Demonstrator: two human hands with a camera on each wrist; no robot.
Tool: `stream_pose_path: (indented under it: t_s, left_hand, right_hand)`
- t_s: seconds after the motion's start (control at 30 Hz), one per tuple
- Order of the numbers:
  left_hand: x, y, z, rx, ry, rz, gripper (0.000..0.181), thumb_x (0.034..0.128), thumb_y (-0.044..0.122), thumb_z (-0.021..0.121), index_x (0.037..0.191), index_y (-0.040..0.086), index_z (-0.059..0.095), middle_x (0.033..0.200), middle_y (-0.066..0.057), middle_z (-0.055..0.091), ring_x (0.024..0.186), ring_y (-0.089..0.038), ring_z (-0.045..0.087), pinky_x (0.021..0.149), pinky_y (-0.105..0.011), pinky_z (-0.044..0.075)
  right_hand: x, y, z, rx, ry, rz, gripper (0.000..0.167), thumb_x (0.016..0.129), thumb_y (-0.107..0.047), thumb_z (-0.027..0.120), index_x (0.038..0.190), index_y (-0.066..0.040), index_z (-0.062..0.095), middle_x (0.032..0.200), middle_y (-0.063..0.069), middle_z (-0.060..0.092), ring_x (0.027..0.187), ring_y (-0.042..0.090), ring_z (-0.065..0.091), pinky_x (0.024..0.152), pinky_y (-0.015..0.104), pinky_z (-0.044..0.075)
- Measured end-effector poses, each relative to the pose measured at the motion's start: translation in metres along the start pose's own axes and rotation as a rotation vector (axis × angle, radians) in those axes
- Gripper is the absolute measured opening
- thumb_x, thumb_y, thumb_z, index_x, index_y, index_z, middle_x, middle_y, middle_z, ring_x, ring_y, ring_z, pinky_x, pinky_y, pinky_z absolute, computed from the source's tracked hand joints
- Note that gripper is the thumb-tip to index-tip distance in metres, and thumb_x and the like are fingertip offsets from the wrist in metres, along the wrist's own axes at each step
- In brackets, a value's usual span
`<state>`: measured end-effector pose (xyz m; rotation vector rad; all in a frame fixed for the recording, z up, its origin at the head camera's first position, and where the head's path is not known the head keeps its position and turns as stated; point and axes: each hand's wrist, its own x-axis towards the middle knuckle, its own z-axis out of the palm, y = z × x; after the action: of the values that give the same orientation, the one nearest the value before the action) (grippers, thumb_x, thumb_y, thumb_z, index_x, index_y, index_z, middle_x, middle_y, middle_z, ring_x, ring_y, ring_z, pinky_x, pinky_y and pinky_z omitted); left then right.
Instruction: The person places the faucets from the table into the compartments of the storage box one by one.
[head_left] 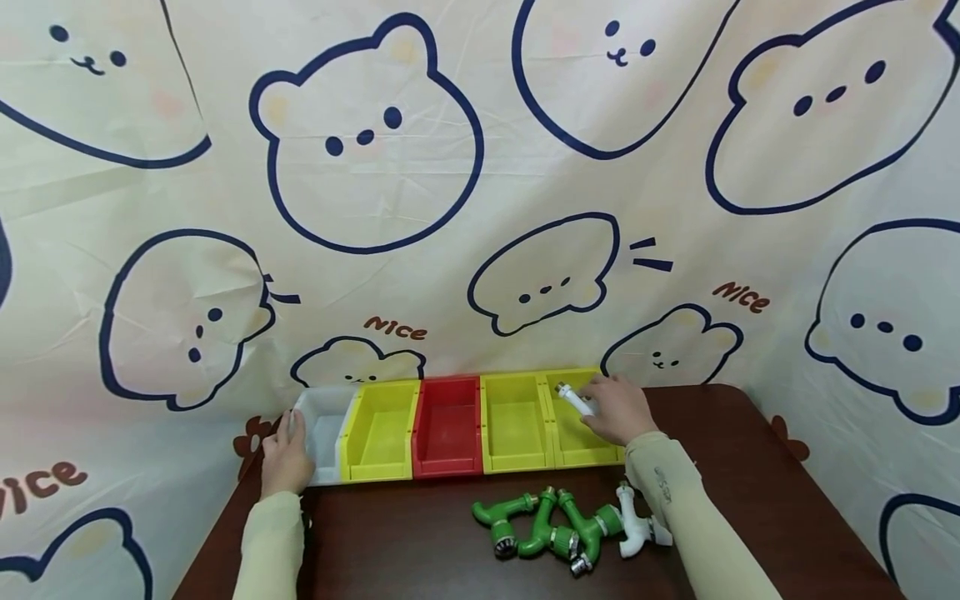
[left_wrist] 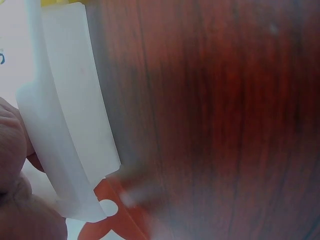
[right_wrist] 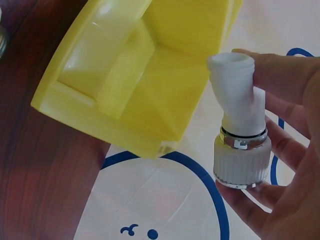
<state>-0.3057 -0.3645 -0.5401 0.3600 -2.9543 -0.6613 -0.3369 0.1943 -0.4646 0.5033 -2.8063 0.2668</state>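
Note:
My left hand grips the outer side of the white bin at the left end of a row of bins. In the left wrist view, fingers curl against that bin's pale wall. Over the yellow bin at the right end, my right hand holds a white faucet. Its open spout end points up in the right wrist view, and its ribbed knob rests among the fingers. A second white faucet lies on the table below my right forearm.
Several green faucets lie on the dark wooden table in front of the bins. Between the end bins stand two more yellow bins and a red bin. A cartoon-printed cloth hangs behind and beside the table.

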Motion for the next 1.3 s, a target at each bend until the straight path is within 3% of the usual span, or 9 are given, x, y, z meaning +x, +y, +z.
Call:
stream_pose_path:
  t_s: [0.3,0.53,0.73,1.07,1.3]
  left_hand:
    - [0.000,0.003,0.000,0.010,-0.002,-0.009,0.092,0.0905,-0.005,0.053,0.164,0.001,-0.002,0.170,-0.028,-0.002,0.135,-0.056,0.017,0.113,-0.073,0.029]
    - [-0.002,0.004,-0.001,-0.001,-0.013,-0.014,0.091,0.0914,-0.005,0.050,0.164,0.002,-0.003,0.171,-0.027,-0.003,0.136,-0.056,0.017,0.113,-0.073,0.030]
    - [-0.002,0.004,-0.001,-0.002,-0.005,-0.025,0.091,0.0922,-0.004,0.051,0.164,0.004,-0.004,0.171,-0.026,-0.002,0.137,-0.056,0.017,0.113,-0.073,0.030]
    - [-0.003,0.005,-0.002,0.006,0.011,-0.020,0.087,0.0927,-0.004,0.049,0.164,0.002,-0.001,0.171,-0.027,-0.001,0.136,-0.056,0.019,0.112,-0.072,0.032]
    - [-0.004,0.006,-0.002,0.011,0.005,-0.012,0.088,0.0919,-0.004,0.050,0.164,0.001,0.001,0.170,-0.027,0.000,0.135,-0.056,0.019,0.111,-0.072,0.033]
  right_hand:
    - [0.011,-0.005,0.012,-0.020,-0.028,0.077,0.036,0.079,-0.029,0.089,0.112,-0.017,0.080,0.110,0.006,0.072,0.098,0.035,0.060,0.082,0.053,0.053]
    - [0.016,-0.007,0.022,-0.042,-0.069,0.100,0.038,0.080,-0.028,0.089,0.115,-0.017,0.080,0.110,0.006,0.071,0.096,0.034,0.058,0.084,0.054,0.052]
    - [0.019,-0.012,0.025,-0.052,-0.098,0.110,0.037,0.082,-0.024,0.086,0.117,-0.016,0.079,0.114,0.009,0.070,0.105,0.040,0.058,0.090,0.059,0.051]
    - [0.022,-0.010,0.040,-0.110,-0.111,0.090,0.032,0.079,-0.019,0.085,0.110,-0.016,0.080,0.105,0.007,0.070,0.098,0.036,0.057,0.091,0.055,0.050]
    - [0.024,-0.008,0.052,-0.160,-0.072,0.048,0.019,0.082,-0.019,0.083,0.101,-0.016,0.081,0.099,0.006,0.071,0.102,0.040,0.061,0.094,0.057,0.050]
